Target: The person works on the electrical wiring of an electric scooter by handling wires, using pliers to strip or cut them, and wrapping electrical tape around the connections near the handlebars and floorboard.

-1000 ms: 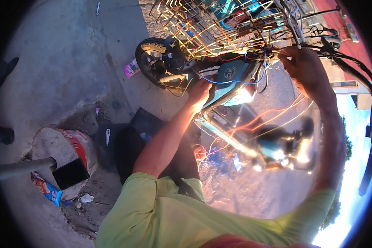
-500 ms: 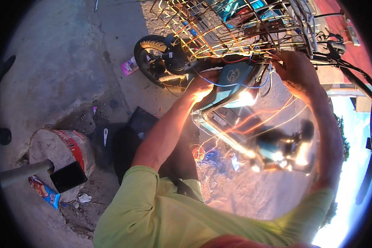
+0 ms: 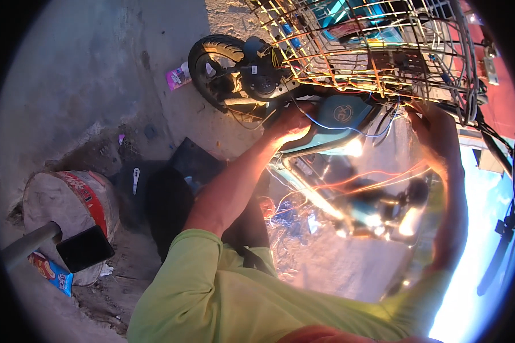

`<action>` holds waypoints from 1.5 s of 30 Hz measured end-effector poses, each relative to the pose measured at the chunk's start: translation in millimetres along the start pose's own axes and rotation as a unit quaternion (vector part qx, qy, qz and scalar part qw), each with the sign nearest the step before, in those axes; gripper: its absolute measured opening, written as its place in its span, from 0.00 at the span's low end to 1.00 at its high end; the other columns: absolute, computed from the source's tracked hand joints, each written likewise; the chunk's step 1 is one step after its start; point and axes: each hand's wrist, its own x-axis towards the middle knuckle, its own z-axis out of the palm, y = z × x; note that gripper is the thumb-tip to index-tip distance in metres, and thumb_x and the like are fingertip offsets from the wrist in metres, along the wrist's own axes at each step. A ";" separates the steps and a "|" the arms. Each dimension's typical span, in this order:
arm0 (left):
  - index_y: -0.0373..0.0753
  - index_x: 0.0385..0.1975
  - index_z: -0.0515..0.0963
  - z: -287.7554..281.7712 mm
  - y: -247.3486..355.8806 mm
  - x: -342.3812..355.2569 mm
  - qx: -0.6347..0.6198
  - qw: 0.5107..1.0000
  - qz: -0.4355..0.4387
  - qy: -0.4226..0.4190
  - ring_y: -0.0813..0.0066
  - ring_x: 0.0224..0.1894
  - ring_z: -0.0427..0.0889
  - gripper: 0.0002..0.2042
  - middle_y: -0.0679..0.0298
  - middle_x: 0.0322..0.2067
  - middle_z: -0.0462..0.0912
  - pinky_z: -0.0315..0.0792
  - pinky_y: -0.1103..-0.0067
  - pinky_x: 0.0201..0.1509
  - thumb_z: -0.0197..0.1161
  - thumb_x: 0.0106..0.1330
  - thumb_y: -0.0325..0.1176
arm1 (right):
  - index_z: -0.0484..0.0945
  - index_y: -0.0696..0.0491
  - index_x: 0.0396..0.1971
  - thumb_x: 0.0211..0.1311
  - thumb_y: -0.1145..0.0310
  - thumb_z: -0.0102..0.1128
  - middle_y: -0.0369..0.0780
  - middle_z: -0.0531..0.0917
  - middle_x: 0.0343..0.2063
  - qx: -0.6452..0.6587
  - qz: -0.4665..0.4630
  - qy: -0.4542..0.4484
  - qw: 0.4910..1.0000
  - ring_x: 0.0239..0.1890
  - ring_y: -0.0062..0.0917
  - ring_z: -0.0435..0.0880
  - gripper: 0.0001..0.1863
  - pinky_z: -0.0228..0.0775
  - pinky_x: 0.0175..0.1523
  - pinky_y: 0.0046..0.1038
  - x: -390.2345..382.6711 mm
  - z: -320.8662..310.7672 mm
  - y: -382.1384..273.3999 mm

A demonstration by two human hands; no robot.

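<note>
A two-wheeler with a teal front panel (image 3: 340,117) stands ahead of me, a rusty wire basket (image 3: 377,57) above the panel. Against the panel's left side rests my left hand (image 3: 294,124); its fingertips are hidden in shadow. My right hand (image 3: 435,128) is raised just under the basket's right part, fingers bent together near thin wires; whatever lies between them is too small to make out. A blue wire (image 3: 349,131) loops across the panel from one hand's side to the other. Orange wires (image 3: 372,176) hang lower, below the panel, in bright glare.
The front wheel (image 3: 214,71) stands at the far left of the panel, near a pink packet (image 3: 178,77). At left, a round block (image 3: 46,197) with a pole carries a black phone (image 3: 86,249) and a blue snack packet (image 3: 50,273). Behind the wires is another blurred vehicle (image 3: 377,206).
In my view the basket and panel have shifted right and slightly down. My right hand has moved right and down with them; my left hand stays by the panel's side.
</note>
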 end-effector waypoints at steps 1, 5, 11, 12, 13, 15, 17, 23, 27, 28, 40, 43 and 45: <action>0.28 0.49 0.77 -26.2 -3.9 -3.2 0.023 1.000 0.015 0.008 0.69 0.50 0.82 0.11 0.55 0.49 0.84 0.75 0.74 0.57 0.57 0.72 0.26 | 0.82 0.57 0.49 0.68 0.68 0.59 0.39 0.73 0.18 -0.021 0.032 -0.018 0.999 0.22 0.18 0.66 0.13 0.61 0.29 0.28 11.3 -3.2 -11.2; 0.32 0.44 0.81 33.1 24.0 -7.3 0.521 0.849 0.001 0.081 0.72 0.41 0.82 0.08 0.58 0.41 0.87 0.75 0.72 0.44 0.56 0.70 0.23 | 0.83 0.56 0.48 0.68 0.68 0.62 0.34 0.72 0.16 -0.043 0.102 -0.027 0.994 0.20 0.15 0.60 0.13 0.54 0.26 0.26 13.8 12.6 -4.7; 0.45 0.51 0.82 12.6 6.2 -10.2 0.364 0.924 0.006 0.114 0.65 0.37 0.84 0.21 0.58 0.37 0.87 0.77 0.71 0.42 0.57 0.58 0.23 | 0.82 0.55 0.51 0.67 0.71 0.63 0.37 0.78 0.24 -0.120 -0.126 -0.001 0.985 0.21 0.19 0.66 0.14 0.59 0.27 0.27 6.5 16.8 35.4; 0.44 0.51 0.82 18.4 6.5 -7.2 0.423 0.898 0.021 0.122 0.64 0.38 0.84 0.20 0.58 0.37 0.87 0.77 0.71 0.42 0.57 0.58 0.22 | 0.81 0.55 0.52 0.67 0.72 0.63 0.38 0.78 0.25 -0.147 -0.142 0.002 0.979 0.21 0.20 0.68 0.14 0.61 0.28 0.27 5.0 17.6 40.0; 0.43 0.50 0.82 25.0 7.2 -5.8 0.480 0.867 0.035 0.130 0.64 0.38 0.84 0.20 0.57 0.37 0.87 0.77 0.71 0.42 0.56 0.58 0.22 | 0.81 0.55 0.51 0.68 0.72 0.62 0.38 0.80 0.27 -0.087 -0.041 0.002 0.995 0.23 0.20 0.71 0.14 0.64 0.30 0.26 1.2 18.3 35.0; 0.41 0.48 0.82 24.3 6.3 -5.6 0.469 0.860 0.114 0.166 0.61 0.38 0.85 0.18 0.55 0.36 0.86 0.77 0.69 0.41 0.56 0.59 0.22 | 0.82 0.56 0.50 0.69 0.72 0.61 0.37 0.82 0.30 -0.022 0.029 0.023 0.999 0.25 0.19 0.73 0.12 0.67 0.32 0.25 2.2 19.3 31.6; 0.40 0.47 0.82 24.4 14.5 -3.9 0.526 0.833 0.106 0.136 0.55 0.38 0.84 0.16 0.52 0.35 0.85 0.77 0.66 0.41 0.56 0.59 0.23 | 0.82 0.57 0.49 0.69 0.71 0.62 0.36 0.79 0.26 -0.028 0.051 0.004 0.998 0.24 0.18 0.70 0.12 0.64 0.29 0.25 4.9 22.6 26.4; 0.40 0.49 0.80 55.7 33.1 -18.2 0.560 0.789 0.141 0.212 0.44 0.43 0.81 0.14 0.46 0.39 0.82 0.75 0.59 0.45 0.62 0.63 0.33 | 0.83 0.57 0.43 0.67 0.68 0.64 0.32 0.69 0.16 -0.102 0.130 -0.009 0.986 0.20 0.15 0.62 0.10 0.54 0.25 0.25 -6.9 15.1 53.8; 0.40 0.56 0.77 -0.7 1.5 -36.9 0.644 0.726 0.036 0.240 0.45 0.50 0.80 0.21 0.47 0.47 0.82 0.74 0.58 0.55 0.63 0.66 0.42 | 0.83 0.58 0.43 0.69 0.63 0.63 0.34 0.79 0.26 -0.128 0.150 -0.012 0.980 0.28 0.18 0.72 0.13 0.66 0.34 0.27 7.7 22.8 25.3; 0.40 0.56 0.77 -6.5 -2.5 -41.3 0.619 0.751 0.003 0.231 0.45 0.51 0.80 0.22 0.47 0.50 0.82 0.74 0.59 0.56 0.62 0.66 0.43 | 0.83 0.59 0.43 0.70 0.63 0.63 0.35 0.81 0.29 -0.092 0.142 0.006 0.986 0.31 0.19 0.75 0.14 0.68 0.36 0.27 10.4 25.8 15.0; 0.40 0.59 0.74 0.0 -3.9 -49.0 0.499 0.823 0.067 0.265 0.47 0.62 0.73 0.22 0.50 0.59 0.76 0.66 0.60 0.67 0.64 0.66 0.38 | 0.83 0.55 0.44 0.69 0.62 0.64 0.38 0.85 0.37 -0.042 0.044 0.021 0.998 0.37 0.23 0.83 0.13 0.72 0.37 0.25 -6.3 18.1 48.9; 0.39 0.53 0.80 5.0 2.1 -39.3 0.456 0.823 0.136 0.310 0.59 0.48 0.83 0.16 0.56 0.44 0.84 0.75 0.64 0.51 0.66 0.67 0.36 | 0.82 0.55 0.46 0.70 0.62 0.63 0.39 0.84 0.39 -0.116 0.030 0.046 0.992 0.37 0.22 0.83 0.13 0.73 0.36 0.24 -11.1 15.3 54.4; 0.39 0.52 0.79 7.6 -5.2 -46.7 0.400 0.876 0.049 0.263 0.63 0.45 0.82 0.15 0.58 0.43 0.83 0.76 0.67 0.49 0.65 0.68 0.34 | 0.81 0.54 0.47 0.70 0.62 0.62 0.40 0.84 0.40 -0.152 0.024 0.039 0.987 0.37 0.22 0.83 0.13 0.73 0.36 0.23 -14.1 14.6 56.7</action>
